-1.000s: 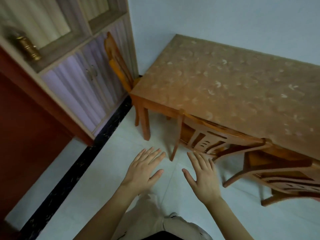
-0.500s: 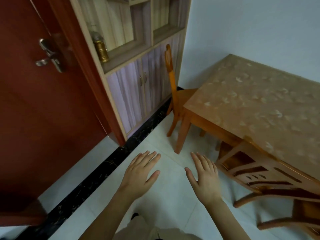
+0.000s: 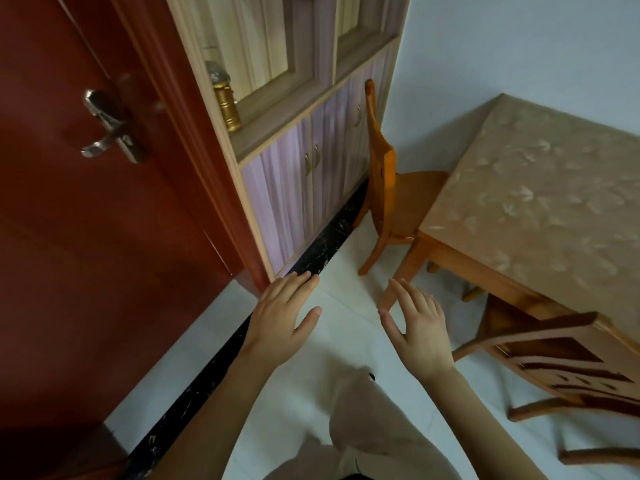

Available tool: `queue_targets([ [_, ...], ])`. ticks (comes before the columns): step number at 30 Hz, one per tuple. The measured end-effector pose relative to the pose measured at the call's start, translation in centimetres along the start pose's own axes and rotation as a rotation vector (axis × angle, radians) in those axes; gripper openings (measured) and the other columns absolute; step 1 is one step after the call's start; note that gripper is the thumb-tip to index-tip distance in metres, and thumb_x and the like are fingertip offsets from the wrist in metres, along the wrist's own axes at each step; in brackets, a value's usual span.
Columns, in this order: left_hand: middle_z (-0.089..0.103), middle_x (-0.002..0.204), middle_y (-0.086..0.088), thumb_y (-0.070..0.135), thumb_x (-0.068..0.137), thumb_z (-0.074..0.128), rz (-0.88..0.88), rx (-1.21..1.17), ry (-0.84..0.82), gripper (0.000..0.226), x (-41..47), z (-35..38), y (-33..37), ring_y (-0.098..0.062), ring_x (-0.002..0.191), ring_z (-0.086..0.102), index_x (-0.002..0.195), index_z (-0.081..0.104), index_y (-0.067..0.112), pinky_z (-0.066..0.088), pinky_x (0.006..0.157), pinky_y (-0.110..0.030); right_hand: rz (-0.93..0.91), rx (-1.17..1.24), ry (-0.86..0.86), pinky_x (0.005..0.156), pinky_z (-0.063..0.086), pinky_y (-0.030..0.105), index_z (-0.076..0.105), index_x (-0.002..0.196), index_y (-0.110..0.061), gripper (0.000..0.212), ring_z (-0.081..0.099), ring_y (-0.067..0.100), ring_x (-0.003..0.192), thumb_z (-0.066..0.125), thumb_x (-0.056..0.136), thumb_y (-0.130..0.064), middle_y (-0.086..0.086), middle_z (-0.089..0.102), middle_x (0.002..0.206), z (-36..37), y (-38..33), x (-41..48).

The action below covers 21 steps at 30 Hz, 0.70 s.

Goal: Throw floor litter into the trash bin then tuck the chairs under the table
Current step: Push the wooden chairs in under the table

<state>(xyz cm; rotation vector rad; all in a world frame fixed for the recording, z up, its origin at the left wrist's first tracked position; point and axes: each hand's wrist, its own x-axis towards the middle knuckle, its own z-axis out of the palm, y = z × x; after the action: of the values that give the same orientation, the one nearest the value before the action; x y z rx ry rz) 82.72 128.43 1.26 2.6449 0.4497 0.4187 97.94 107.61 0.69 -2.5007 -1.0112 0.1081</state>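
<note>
While both hands hang palm-down over the floor, neither holds anything. Left hand [image 3: 280,313] lower centre, fingers [image 3: 298,282] straight and close together, thumb out. Right hand [image 3: 415,327] just beside it, a gap of bare tile between them, fingers [image 3: 401,292] straight and slightly spread. Released, both.

Beige trouser leg [image 3: 374,427] at bottom centre, below the hands. Floor [image 3: 346,299] is pale tile with a black marbled strip [image 3: 322,247] running diagonally from bottom left up to the cabinet base.

Near chair [image 3: 561,368], lower right: slatted backrest just beside the long edge of the surface [image 3: 540,202], legs on the tile, seat hidden from here.

Far chair [image 3: 384,188], centre frame: at the short end of the surface, back upright between cabinet and table, seat partly under the top, part of the seat showing.

Surface has a tan patterned top on orange wooden legs, right side of frame.

Red door [image 3: 86,237] fills the left, metal lever handle [image 3: 110,129] upper left. Cabinet [image 3: 311,188] next to it: lilac lower doors, open shelf above with a gold jar [image 3: 227,98]. Pale wall [image 3: 502,46] upper right.
</note>
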Motion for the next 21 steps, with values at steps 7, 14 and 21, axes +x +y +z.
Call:
queue_targets([
  [7,0.048,0.143,0.002,0.044,0.095,0.04,0.028,-0.005,-0.063,0.053,11.5,2.9,-3.4,-0.015,0.135,0.038,0.141,0.045,0.02,0.032,0.111,-0.04,0.022,0.027,0.041,0.112,0.028,0.043,0.046,0.141,-0.02,0.053,0.045,0.027,0.131,0.042,0.097,-0.048,0.004,0.052,0.14,1.5,2.4,11.6],
  [14,0.049,0.142,0.002,0.042,0.095,0.045,0.104,-0.009,-0.03,0.051,26.2,2.5,-5.8,-0.014,0.131,0.041,0.14,0.047,0.018,0.034,0.108,-0.037,0.028,-0.015,0.072,0.112,0.033,0.049,0.045,0.144,-0.018,0.059,0.042,0.029,0.134,0.038,0.096,-0.052,0.007,0.049,0.144,-0.3,4.6,24.7],
  [21,0.045,0.145,0.003,0.046,0.097,0.04,0.191,-0.018,-0.059,0.053,37.1,3.2,-7.6,-0.014,0.137,0.035,0.142,0.044,0.019,0.03,0.111,-0.037,0.062,-0.057,0.099,0.115,0.022,0.042,0.042,0.145,-0.019,0.055,0.041,0.029,0.136,0.043,0.098,-0.047,0.006,0.049,0.145,-0.8,6.0,33.8],
])
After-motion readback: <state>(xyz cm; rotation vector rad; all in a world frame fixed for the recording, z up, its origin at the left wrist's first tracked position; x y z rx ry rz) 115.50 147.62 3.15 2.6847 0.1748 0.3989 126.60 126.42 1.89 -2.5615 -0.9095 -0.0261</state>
